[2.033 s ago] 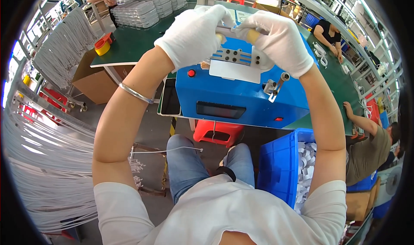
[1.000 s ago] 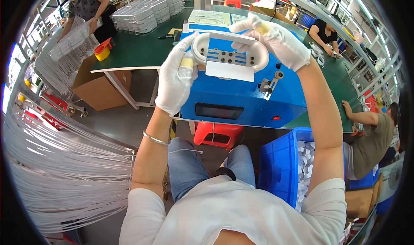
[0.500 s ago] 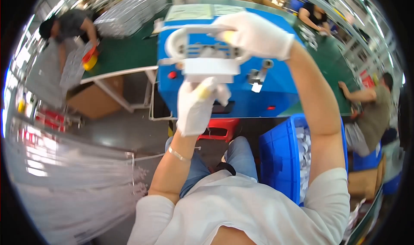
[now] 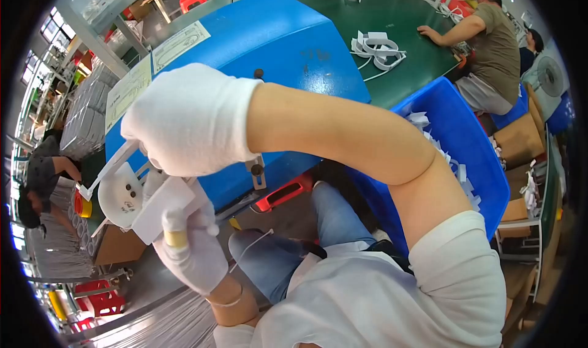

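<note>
My left hand, in a white glove with a yellowish band on the thumb, is closed on a white rectangular block at the left end of the blue machine. Above it, my gloved right hand has its fingers curled round a flat white strip that sticks out to the left. Beside the block is a round white disc with dark holes. My right hand covers part of the machine, and how the strip meets the block is hidden.
A blue bin of white plastic pieces stands by my right arm. White looped parts lie on the green table. A seated co-worker is at the right, another person far left. A red stool is under the machine.
The view has swung to the right, so the machine and hands appear farther left and closer. Both hands still hold the white block and strip, now seen tilted.
</note>
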{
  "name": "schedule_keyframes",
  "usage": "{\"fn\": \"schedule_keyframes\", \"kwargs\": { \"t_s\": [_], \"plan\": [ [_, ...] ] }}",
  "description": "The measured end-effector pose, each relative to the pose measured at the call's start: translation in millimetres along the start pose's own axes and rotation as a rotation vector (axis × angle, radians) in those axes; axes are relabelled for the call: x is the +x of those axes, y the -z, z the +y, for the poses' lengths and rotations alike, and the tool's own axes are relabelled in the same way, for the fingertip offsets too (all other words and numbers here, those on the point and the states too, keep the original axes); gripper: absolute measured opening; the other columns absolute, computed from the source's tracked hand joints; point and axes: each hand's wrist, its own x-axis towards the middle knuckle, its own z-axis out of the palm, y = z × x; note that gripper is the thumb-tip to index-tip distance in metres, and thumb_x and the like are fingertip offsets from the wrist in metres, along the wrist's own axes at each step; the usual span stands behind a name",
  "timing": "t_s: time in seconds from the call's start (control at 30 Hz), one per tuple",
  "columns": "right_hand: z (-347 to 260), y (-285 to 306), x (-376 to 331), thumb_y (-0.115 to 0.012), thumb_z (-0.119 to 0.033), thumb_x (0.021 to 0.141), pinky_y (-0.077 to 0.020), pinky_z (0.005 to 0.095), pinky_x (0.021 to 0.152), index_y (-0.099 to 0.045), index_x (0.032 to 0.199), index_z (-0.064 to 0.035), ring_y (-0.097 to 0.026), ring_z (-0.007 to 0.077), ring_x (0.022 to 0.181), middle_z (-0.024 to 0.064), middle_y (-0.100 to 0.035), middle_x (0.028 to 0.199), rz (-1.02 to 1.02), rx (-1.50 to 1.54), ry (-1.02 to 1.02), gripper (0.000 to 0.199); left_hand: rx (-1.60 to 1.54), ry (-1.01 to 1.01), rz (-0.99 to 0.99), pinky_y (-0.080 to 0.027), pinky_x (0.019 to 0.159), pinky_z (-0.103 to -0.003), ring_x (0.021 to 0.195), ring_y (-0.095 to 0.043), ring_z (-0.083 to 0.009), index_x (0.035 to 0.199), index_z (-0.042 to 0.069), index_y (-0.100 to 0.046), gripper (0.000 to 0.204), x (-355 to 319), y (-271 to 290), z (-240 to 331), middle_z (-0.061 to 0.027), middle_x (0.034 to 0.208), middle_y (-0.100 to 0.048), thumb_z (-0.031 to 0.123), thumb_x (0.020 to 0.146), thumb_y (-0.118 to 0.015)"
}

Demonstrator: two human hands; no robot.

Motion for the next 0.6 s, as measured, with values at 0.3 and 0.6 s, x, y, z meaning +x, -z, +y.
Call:
{"fn": "schedule_keyframes", "kwargs": {
  "t_s": [0.3,0.6],
  "plan": [
    [-27.3,62.2,6.5,-0.056,-0.024,0.082,-0.0523,0.0403,0.065,-0.073,0.082,-0.0080,-0.066,0.0282,0.076,0.0114,-0.069,0.081,-0.088,-0.526,0.267,0.023,-0.271,0.049,-0.196,-0.044,0.059,-0.023,0.083,-0.050,-0.0177,0.141,-0.007,-0.018,0.077,-28.8,3.6,59.7,-0.0235,0.144,-0.026,0.039,0.090,-0.051],
    [249.8,93.5,-207.1,-0.055,-0.024,0.090,-0.0487,0.0264,0.054,-0.065,0.096,-0.0018,-0.056,0.0148,0.059,0.0012,-0.060,0.069,0.365,0.403,-1.171,0.025,0.555,0.707,-0.467,-0.053,0.065,-0.025,0.071,-0.063,-0.0163,0.129,-0.006,-0.046,0.050,-71.3,105.4,-21.5,-0.0181,0.107,-0.062,0.015,0.086,-0.062]
  ]
}}
